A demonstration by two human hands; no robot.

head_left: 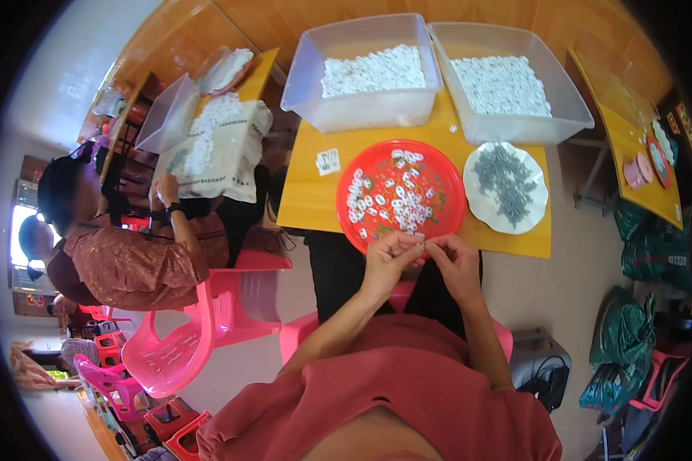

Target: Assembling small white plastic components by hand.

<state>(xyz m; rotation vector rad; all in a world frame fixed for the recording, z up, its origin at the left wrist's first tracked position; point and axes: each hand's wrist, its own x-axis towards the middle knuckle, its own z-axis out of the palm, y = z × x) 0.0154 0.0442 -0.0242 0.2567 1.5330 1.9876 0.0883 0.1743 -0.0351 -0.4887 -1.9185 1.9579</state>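
Note:
My left hand [392,260] and my right hand [455,263] meet at the near edge of a round red tray [457,173]. Thumb and fingertips of each are pinched together. What lies between them is too small and too covered to make out. Small white oval plastic pieces with holes [409,209] are heaped in the middle of the tray, with more in a row along its left side. Tiny coloured bits are scattered among them. To the right of the tray, a white scalloped plate [478,209] holds a pile of small thin grey parts [507,184].
Two clear plastic bins [361,115] [530,127] of white pieces stand at the back of the yellow table [307,203]. A printed paper square [327,162] lies left of the tray. Another person [131,253] sits at a cloth-covered table on the left, near a pink chair [200,346].

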